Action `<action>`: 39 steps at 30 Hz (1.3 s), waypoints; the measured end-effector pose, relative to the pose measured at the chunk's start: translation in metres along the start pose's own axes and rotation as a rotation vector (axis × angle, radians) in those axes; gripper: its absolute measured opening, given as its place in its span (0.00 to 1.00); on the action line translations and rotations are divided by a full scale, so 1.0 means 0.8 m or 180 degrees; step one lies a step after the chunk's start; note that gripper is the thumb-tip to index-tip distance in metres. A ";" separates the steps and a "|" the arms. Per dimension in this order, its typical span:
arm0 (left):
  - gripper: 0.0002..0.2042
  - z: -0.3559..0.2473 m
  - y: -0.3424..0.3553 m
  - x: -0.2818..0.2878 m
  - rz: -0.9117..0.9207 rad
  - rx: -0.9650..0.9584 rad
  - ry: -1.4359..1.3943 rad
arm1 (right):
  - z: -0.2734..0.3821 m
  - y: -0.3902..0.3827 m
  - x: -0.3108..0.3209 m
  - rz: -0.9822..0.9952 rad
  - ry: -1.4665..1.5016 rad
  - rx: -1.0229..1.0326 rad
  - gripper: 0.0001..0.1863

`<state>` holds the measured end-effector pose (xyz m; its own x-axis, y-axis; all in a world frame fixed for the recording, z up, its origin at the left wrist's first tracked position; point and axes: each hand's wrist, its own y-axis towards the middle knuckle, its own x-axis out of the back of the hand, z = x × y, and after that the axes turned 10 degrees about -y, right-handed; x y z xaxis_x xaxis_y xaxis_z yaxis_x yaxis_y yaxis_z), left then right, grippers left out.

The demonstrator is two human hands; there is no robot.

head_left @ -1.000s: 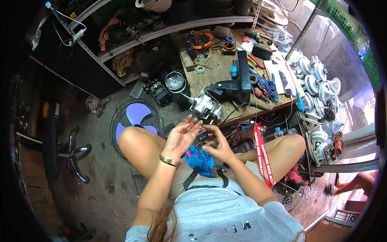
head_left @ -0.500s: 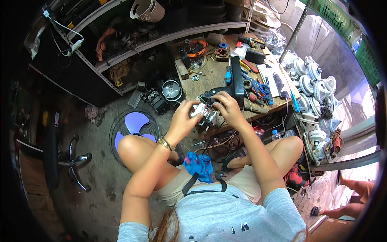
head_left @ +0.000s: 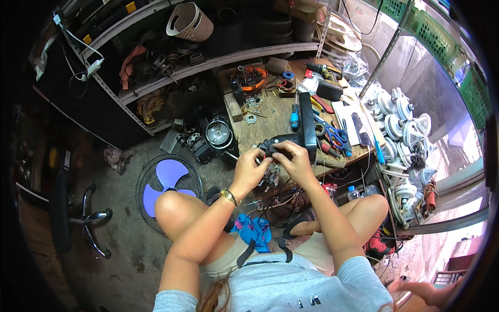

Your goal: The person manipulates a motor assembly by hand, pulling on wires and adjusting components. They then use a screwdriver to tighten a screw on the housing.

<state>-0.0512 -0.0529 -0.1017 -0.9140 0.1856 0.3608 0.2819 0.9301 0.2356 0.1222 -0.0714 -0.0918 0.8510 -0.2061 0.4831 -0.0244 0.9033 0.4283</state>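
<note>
Over the near edge of the workbench (head_left: 270, 117), my left hand (head_left: 248, 170) and my right hand (head_left: 294, 162) meet with fingertips pinched close together. Bits of red show between them, but what they grip is too small and hidden to make out. Just below the fingers is a metal motor (head_left: 271, 177), partly covered by my hands. A black fan stand (head_left: 307, 122) lies on the bench beyond my right hand, its neck reaching toward my fingers. A blue-handled screwdriver (head_left: 294, 118) lies beside it.
Blue scissors (head_left: 338, 136), pliers (head_left: 323, 104) and a drill (head_left: 325, 69) lie on the bench. White fan parts (head_left: 403, 122) are piled at the right. A purple-bladed fan (head_left: 169, 177) is on the floor by my left knee. A person's leg (head_left: 426, 290) shows at lower right.
My hands have drawn closer together, and the left fingers have moved off the motor to pinch near the right ones. The whole view has shifted slightly downward; the person at right has moved.
</note>
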 end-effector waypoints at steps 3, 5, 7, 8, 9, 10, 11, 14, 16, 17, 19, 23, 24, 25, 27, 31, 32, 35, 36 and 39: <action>0.12 0.006 -0.001 -0.001 -0.0030 -0.0108 0.0000 | 0.004 0.000 0.003 0.0094 -0.0074 0.0041 0.14; 0.13 0.008 0.000 -0.003 -0.0038 -0.0080 -0.0062 | -0.004 0.000 0.003 0.0180 -0.0160 0.0014 0.15; 0.13 0.010 0.001 -0.002 -0.0033 -0.0055 -0.0100 | -0.008 -0.001 0.000 0.0168 -0.0264 0.0071 0.15; 0.13 0.011 0.002 -0.002 -0.0024 -0.0045 -0.0112 | -0.006 0.000 -0.001 0.0111 -0.0329 0.0143 0.15; 0.13 0.012 0.002 -0.002 -0.0015 -0.0036 -0.0123 | -0.003 0.000 -0.003 0.0056 -0.0394 0.0215 0.15; 0.13 0.013 0.002 -0.001 -0.0002 -0.0005 -0.0107 | -0.001 -0.001 -0.006 0.0017 -0.0386 0.0205 0.15; 0.13 0.011 0.003 0.000 0.0016 0.0020 -0.0093 | 0.002 -0.001 -0.010 -0.0028 -0.0382 0.0194 0.14; 0.13 0.004 0.005 0.009 0.0206 0.0039 -0.0005 | 0.004 -0.004 -0.012 -0.0020 -0.0389 0.0159 0.13; 0.14 0.006 0.004 0.012 0.0326 0.0155 -0.0162 | 0.002 -0.006 -0.013 0.0006 -0.0442 0.0217 0.13; 0.14 0.010 0.004 0.012 0.0365 0.0268 -0.0352 | 0.000 -0.006 -0.014 -0.0003 -0.0491 0.0287 0.13; 0.14 0.015 0.003 0.012 0.0388 0.0480 -0.0606 | -0.002 -0.008 -0.017 -0.0013 -0.0570 0.0386 0.13; 0.14 0.026 0.007 0.007 0.0357 0.0706 -0.0788 | -0.001 -0.007 -0.025 -0.0042 -0.0725 0.0538 0.13; 0.14 0.032 0.007 0.007 0.0350 0.0717 -0.0808 | -0.002 -0.007 -0.028 -0.0057 -0.0763 0.0593 0.13; 0.14 0.037 0.006 0.007 0.0408 0.0880 -0.0714 | -0.004 -0.007 -0.031 -0.0076 -0.0814 0.0634 0.13; 0.14 0.012 0.008 0.016 0.0554 0.1216 -0.0521 | -0.005 -0.004 -0.031 -0.0086 -0.0905 0.0806 0.13; 0.14 0.033 0.009 0.011 0.0444 0.1058 -0.0613 | -0.006 -0.001 -0.035 -0.0129 -0.1092 0.1083 0.14; 0.14 0.034 0.011 0.012 0.0468 0.1108 -0.0636 | -0.006 0.001 -0.036 -0.0142 -0.1117 0.1086 0.14; 0.15 0.032 0.013 0.013 0.0542 0.0963 -0.0654 | -0.005 0.006 -0.035 -0.0052 -0.1016 0.0972 0.14; 0.15 0.029 0.014 0.014 0.0569 0.0865 -0.0649 | -0.005 0.009 -0.030 0.0061 -0.0868 0.0850 0.14; 0.14 0.010 0.013 0.023 0.0515 0.0558 -0.0656 | 0.008 0.024 -0.009 0.0463 -0.0771 0.0843 0.14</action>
<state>-0.0677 -0.0368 -0.1000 -0.9063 0.3795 0.1861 0.3904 0.9203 0.0244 0.1121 -0.0554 -0.0823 0.6807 -0.1945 0.7062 -0.2974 0.8077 0.5091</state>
